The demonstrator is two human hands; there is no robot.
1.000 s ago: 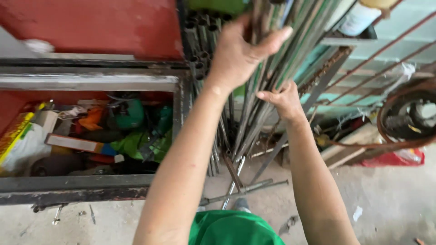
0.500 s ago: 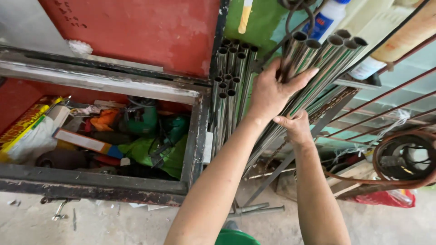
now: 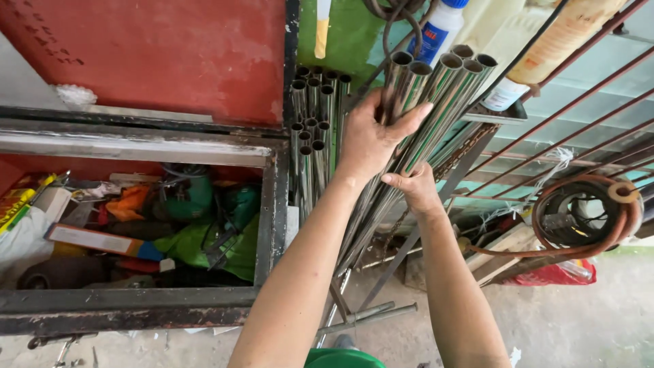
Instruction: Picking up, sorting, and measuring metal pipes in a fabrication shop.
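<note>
The left hand (image 3: pixel 371 140) is wrapped around a leaning bundle of shiny steel tubes (image 3: pixel 436 102), thumb on the near side and fingers curled over the top of the bundle close to its upper, open ends, so it is closed on the tubes. The right hand (image 3: pixel 414 191) sits just below it on the same bundle, fingers curled against the tubes from the right side; whether it fully grips or merely steadies them cannot be told from this angle. The bundle slants from upper right, where its round open mouths show, down toward the concrete floor (image 3: pixel 586 320) between the two forearms. Just to its left, a second cluster of duller upright tubes (image 3: pixel 315 129) stands against the green wall (image 3: pixel 347 34), beside the dark metal frame of an open tool chest (image 3: pixel 269 225). Inside the chest lies a jumble of things (a green power tool (image 3: pixel 187 194), orange cloth (image 3: pixel 126 201), a long flat box (image 3: pixel 95 240)). The chest's red lid (image 3: pixel 157 54) stands raised behind it. To the right, a coil of reddish hose (image 3: pixel 586 215) hangs near rust-coloured bars (image 3: pixel 572 102), and a white bottle with a blue cap (image 3: pixel 439 31) stands above the tubes.
</note>
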